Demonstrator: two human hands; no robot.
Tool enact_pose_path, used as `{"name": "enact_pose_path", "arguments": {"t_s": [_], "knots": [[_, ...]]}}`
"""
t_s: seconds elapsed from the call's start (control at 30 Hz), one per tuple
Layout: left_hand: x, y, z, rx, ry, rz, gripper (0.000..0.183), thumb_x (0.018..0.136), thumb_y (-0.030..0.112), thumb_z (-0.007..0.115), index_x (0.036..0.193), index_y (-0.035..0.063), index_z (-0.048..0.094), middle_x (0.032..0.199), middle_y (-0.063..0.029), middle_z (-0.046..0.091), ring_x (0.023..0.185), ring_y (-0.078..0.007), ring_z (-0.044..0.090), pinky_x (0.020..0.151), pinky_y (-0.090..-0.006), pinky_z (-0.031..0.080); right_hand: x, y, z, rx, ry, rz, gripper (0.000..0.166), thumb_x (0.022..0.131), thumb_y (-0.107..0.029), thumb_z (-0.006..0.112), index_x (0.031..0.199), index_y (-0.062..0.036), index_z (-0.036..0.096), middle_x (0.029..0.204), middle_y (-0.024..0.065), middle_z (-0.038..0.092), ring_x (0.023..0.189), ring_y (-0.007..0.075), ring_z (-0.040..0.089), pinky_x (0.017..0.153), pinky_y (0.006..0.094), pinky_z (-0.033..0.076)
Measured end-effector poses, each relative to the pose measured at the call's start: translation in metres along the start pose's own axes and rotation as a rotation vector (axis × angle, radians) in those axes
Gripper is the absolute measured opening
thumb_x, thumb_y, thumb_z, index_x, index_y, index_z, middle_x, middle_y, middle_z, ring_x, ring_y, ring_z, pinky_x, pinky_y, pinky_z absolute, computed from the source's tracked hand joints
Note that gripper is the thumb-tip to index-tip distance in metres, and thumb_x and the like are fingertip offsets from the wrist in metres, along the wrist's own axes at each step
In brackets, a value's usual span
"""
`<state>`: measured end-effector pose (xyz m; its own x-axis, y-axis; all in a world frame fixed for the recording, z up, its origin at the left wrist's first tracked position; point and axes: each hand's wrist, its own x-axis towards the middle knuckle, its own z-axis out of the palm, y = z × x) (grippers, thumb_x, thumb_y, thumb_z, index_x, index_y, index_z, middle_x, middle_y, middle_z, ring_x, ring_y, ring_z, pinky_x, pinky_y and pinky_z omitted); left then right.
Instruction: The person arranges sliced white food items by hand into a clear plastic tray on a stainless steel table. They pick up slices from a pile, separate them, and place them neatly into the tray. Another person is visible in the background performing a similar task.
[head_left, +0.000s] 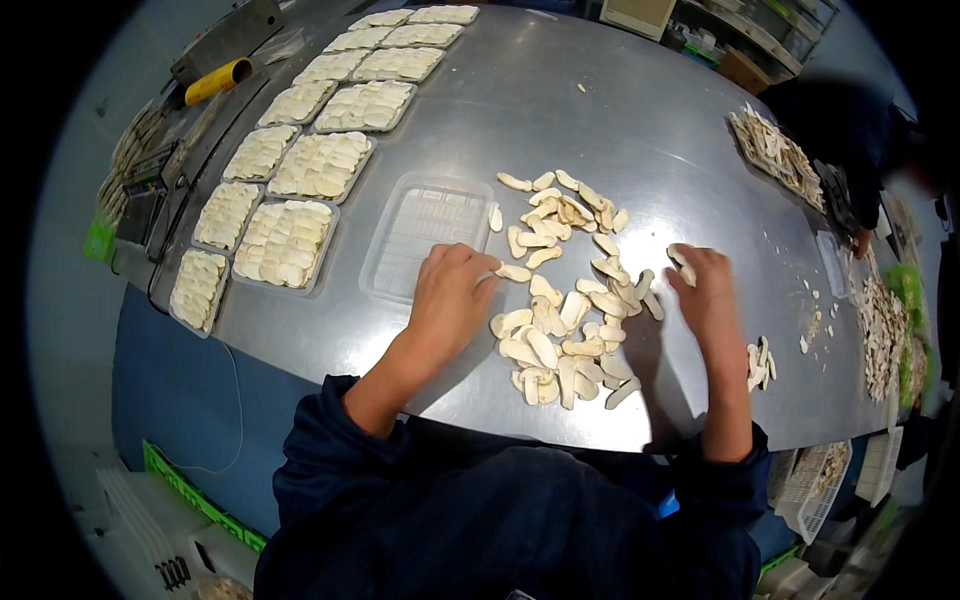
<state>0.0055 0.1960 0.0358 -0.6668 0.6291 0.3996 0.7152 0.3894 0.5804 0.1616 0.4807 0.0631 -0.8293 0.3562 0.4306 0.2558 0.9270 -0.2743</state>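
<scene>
Pale dried mushroom slices lie in a loose heap on the stainless steel table. My left hand has its thumb and fingertips at one end of a mushroom slice beside the heap. To the heap's right, my right hand holds another mushroom slice between thumb and fingers, above the table. A clear plastic tray with no slices in it lies just beyond my left hand, which covers part of its near right corner. One slice is by the tray's right edge.
Plastic trays of neatly layered slices stand in two rows at the left. A heaped tray, a small pile of slices and loose scraps are at the right. A co-worker's dark sleeve is near the right edge, with a clear container close by.
</scene>
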Motion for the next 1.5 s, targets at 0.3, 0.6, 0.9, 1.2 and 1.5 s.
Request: {"name": "enact_pose_path", "arguments": {"t_s": [0.3, 0.6, 0.9, 1.2, 1.5], "knots": [[0.016, -0.007, 0.024, 0.201, -0.072, 0.092, 0.021, 0.074, 0.008, 0.062, 0.094, 0.0068, 0.068, 0.093, -0.0081, 0.057, 0.097, -0.0289, 0.049, 0.085, -0.0395, 0.039, -0.002, -0.084, 0.030, 0.157, -0.418, -0.068, 0.045, 0.063, -0.019, 0.081, 0.101, -0.0004, 0.066, 0.095, 0.0152, 0.056, 0.097, 0.0316, 0.047, 0.084, 0.0390, 0.044], [0.014, -0.003, 0.026, 0.178, -0.072, 0.094, 0.020, 0.075, 0.007, 0.063, 0.095, 0.0068, 0.067, 0.096, -0.0081, 0.056, 0.098, -0.0294, 0.047, 0.086, -0.0397, 0.038, -0.011, -0.072, 0.016, 0.273, -0.457, 0.034, 0.037, 0.069, -0.010, 0.073, 0.104, -0.0050, 0.066, 0.092, 0.0151, 0.058, 0.097, 0.0317, 0.048, 0.085, 0.0387, 0.044], [-0.016, 0.034, 0.005, -0.075, -0.416, 0.151, 0.032, 0.072, 0.017, 0.074, 0.103, 0.0088, 0.067, 0.101, -0.0078, 0.055, 0.105, -0.0289, 0.044, 0.093, -0.0375, 0.037, -0.013, -0.079, 0.023, 0.219, -0.494, -0.048, 0.033, 0.067, -0.009, 0.073, 0.100, -0.0059, 0.067, 0.093, 0.0144, 0.055, 0.099, 0.0326, 0.047, 0.087, 0.0367, 0.043], [-0.009, 0.019, 0.010, -0.263, -0.396, 0.108, 0.013, 0.072, 0.011, 0.070, 0.077, 0.0059, 0.059, 0.088, -0.0084, 0.056, 0.095, -0.0279, 0.047, 0.085, -0.0345, 0.040, 0.006, -0.005, -0.019, 0.753, -0.481, 0.439, 0.007, 0.082, -0.009, 0.065, 0.082, -0.0017, 0.065, 0.075, 0.0014, 0.061, 0.069, 0.0093, 0.053, 0.065, 0.0253, 0.043], [0.009, 0.043, 0.013, -0.607, -0.404, -0.312, 0.015, 0.082, 0.015, 0.068, 0.080, 0.0020, 0.060, 0.071, 0.0004, 0.058, 0.063, -0.0059, 0.048, 0.057, -0.0227, 0.041, 0.000, -0.004, -0.030, 0.455, -0.087, 0.442, 0.037, 0.085, -0.027, 0.066, 0.108, 0.0027, 0.063, 0.091, 0.0140, 0.067, 0.082, 0.0229, 0.063, 0.075, 0.0336, 0.050]]}}
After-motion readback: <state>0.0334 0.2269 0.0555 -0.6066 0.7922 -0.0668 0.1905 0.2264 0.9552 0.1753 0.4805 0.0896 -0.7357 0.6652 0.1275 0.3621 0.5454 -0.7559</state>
